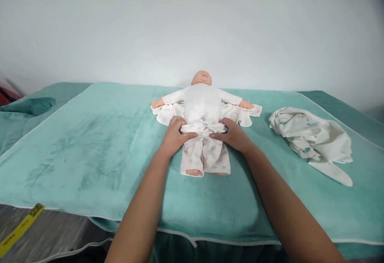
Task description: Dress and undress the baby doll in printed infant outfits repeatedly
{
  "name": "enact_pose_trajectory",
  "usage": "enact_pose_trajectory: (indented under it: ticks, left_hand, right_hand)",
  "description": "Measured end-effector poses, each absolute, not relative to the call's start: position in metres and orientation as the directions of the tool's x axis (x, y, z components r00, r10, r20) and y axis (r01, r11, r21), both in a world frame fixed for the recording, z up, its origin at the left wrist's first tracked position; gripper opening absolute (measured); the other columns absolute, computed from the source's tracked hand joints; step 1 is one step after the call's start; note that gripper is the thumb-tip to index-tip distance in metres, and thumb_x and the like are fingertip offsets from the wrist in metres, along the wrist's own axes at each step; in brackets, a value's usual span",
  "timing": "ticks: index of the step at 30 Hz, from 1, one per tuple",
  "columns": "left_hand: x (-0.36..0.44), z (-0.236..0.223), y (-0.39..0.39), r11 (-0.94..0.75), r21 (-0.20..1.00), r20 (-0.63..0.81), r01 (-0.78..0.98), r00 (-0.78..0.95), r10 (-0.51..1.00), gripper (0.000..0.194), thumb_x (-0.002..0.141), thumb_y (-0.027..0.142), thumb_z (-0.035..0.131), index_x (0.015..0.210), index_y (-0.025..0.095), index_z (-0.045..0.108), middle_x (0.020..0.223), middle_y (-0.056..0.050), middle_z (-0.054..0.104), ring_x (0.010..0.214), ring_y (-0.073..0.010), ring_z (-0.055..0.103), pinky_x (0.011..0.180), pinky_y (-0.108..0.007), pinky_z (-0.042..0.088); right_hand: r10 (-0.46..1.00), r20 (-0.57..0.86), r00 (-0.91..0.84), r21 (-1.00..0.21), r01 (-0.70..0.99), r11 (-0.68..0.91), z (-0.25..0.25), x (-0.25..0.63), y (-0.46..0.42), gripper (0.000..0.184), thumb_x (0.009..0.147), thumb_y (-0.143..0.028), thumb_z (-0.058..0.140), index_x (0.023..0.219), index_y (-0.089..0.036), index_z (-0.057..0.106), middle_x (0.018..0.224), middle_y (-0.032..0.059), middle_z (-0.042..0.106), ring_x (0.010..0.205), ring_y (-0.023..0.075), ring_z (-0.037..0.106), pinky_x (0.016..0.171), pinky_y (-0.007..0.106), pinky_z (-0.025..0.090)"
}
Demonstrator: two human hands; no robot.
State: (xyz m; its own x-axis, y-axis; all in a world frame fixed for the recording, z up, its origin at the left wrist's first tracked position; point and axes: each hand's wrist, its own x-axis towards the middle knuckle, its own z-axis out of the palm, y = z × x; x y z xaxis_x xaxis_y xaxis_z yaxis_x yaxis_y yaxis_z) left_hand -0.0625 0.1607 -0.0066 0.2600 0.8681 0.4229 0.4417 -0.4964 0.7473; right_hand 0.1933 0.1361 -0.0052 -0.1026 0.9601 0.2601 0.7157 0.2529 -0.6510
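A baby doll (202, 102) lies on its back with its arms stretched out sideways and its head toward the wall. White printed pants (207, 155) cover its legs, their waistband bunched at the hips. My left hand (177, 137) grips the waistband on the left side, thumb over the front. On the right side, my right hand (232, 135) pinches the same waistband. Both hands are closed on the cloth, and some of the fingers are hidden. A white garment (166, 113) is spread beneath the doll's arms and back.
A crumpled white cloth with green prints (315, 135) lies to the right on the teal cover (99, 147). Behind the surface stands a white wall (126, 39). Yellow tape (21, 231) marks the floor at the lower left.
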Motion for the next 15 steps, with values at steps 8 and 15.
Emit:
enact_pose_trajectory:
  ticks: [8, 15]
  left_hand:
    - [-0.052, -0.014, 0.148, -0.441, 0.570, 0.524, 0.693, 0.106, 0.845, 0.031, 0.085, 0.039, 0.063, 0.063, 0.020, 0.051, 0.065, 0.001, 0.056, 0.069, -0.0159, 0.054, 0.065, -0.029, 0.037]
    - [-0.054, 0.008, 0.137, -0.218, 0.839, 0.164, 0.499, 0.151, 0.975, 0.037, 0.080, 0.053, 0.065, 0.096, 0.020, 0.057, 0.093, 0.000, 0.066, 0.085, -0.0188, 0.060, 0.073, -0.029, 0.045]
  right_hand:
    - [0.869, 0.488, 0.088, -0.561, 0.794, 0.235, -0.012, 0.176, 0.130, 0.014, 0.071, -0.035, 0.061, 0.070, -0.023, 0.054, 0.062, 0.0005, 0.058, 0.063, 0.0196, 0.053, 0.063, 0.030, 0.036]
    - [0.954, 0.261, 0.145, -0.764, 0.635, 0.113, -0.004, 0.185, 0.129, 0.020, 0.071, -0.034, 0.059, 0.086, -0.022, 0.055, 0.074, -0.0016, 0.061, 0.068, 0.0185, 0.053, 0.066, 0.030, 0.040]
